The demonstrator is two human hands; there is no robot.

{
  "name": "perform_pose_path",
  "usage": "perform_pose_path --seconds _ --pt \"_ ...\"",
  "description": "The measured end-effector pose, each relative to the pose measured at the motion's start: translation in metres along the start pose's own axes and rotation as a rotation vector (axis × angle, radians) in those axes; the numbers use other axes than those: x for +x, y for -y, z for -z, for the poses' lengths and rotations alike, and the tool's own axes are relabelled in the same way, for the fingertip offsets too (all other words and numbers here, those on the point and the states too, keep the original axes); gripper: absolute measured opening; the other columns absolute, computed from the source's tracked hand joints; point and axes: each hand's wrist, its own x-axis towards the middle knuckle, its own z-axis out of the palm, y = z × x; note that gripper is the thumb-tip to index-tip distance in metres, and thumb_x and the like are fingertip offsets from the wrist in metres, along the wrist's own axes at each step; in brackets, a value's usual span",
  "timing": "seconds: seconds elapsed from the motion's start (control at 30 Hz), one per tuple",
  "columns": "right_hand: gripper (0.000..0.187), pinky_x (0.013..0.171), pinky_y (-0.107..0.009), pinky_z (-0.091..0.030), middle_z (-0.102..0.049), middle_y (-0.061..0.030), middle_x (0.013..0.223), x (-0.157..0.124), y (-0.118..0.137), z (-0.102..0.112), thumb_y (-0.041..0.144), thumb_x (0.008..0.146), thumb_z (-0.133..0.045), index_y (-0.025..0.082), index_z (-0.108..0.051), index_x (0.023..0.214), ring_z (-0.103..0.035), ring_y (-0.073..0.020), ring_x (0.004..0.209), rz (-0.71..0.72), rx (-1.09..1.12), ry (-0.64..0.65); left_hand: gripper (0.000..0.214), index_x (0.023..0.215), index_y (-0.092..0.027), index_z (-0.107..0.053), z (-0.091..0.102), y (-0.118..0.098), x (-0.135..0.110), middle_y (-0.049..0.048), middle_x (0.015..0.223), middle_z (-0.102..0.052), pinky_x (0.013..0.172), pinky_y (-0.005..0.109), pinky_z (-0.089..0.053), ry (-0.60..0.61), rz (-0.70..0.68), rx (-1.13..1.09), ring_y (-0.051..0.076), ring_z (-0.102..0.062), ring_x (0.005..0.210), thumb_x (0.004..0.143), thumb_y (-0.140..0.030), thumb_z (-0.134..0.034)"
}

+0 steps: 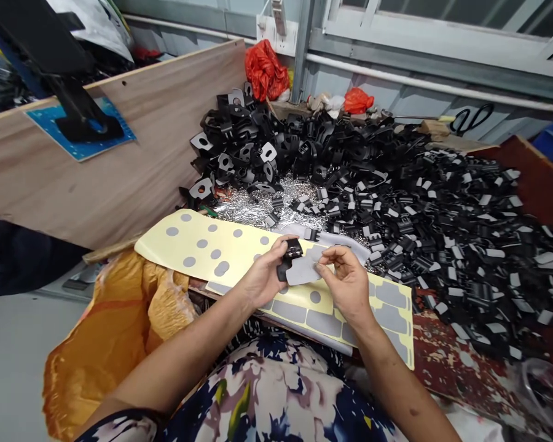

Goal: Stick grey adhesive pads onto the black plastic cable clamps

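Two hands meet just above the yellow backing sheet point(239, 248): the left hand point(262, 276) pinches a small black clip point(289, 256), while the right hand point(345, 279) holds the edge of a grey adhesive pad point(304, 269) lying between them. Squaring the pad to the clip before pressing looks wise. Beyond the sheet, heaped black clips point(442, 202) fill the bench.
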Motion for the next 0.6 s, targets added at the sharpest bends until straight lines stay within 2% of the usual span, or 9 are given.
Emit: perform_pose_path --seconds 0.07,0.23,0.43,0.6 --pt "0.021 0.089 -0.036 -0.052 -0.067 -0.0001 0.090 -0.0022 -0.0026 -0.0028 0.021 0.083 -0.077 0.025 -0.068 0.101 -0.065 -0.0177 0.088 -0.003 -0.013 -0.002 0.040 0.119 -0.025 -0.068 -0.0017 0.0048 0.0024 0.0073 0.111 -0.066 0.064 0.027 -0.057 -0.001 0.009 -0.031 0.019 -0.064 0.084 0.086 -0.043 -0.080" --pt "0.017 0.087 -0.036 -0.052 -0.066 -0.0012 0.091 -0.0051 -0.0075 -0.0077 0.022 0.085 -0.074 0.024 -0.068 0.100 -0.063 -0.0185 0.088 0.017 -0.038 -0.008 0.036 0.122 -0.026 -0.066 -0.0006 0.0084 0.0049 0.0095 0.122 -0.066 0.072 0.040 -0.064 0.038 0.032 -0.043 0.025 -0.070 0.093 0.091 -0.043 -0.074" --pt "0.015 0.089 -0.037 -0.054 -0.066 -0.0026 0.092 -0.0063 -0.0064 -0.0105 0.023 0.088 -0.071 0.025 -0.066 0.101 -0.064 -0.0196 0.090 0.025 -0.078 0.008 0.036 0.123 -0.026 -0.066 -0.0016 0.0099 0.0034 0.0100 0.118 -0.068 0.068 0.038 -0.063 0.021 0.030 -0.061 0.026 -0.071 0.092 0.092 -0.043 -0.073" --pt "0.014 0.089 -0.037 -0.054 -0.066 -0.0026 0.092 -0.0064 -0.0076 -0.0108 0.023 0.088 -0.070 0.025 -0.065 0.101 -0.064 -0.0200 0.090 0.040 -0.102 0.021 0.035 0.122 -0.026 -0.065 -0.0010 0.0097 0.0037 0.0113 0.121 -0.068 0.073 0.041 -0.064 0.033 0.033 -0.067 0.027 -0.071 0.096 0.092 -0.042 -0.074"
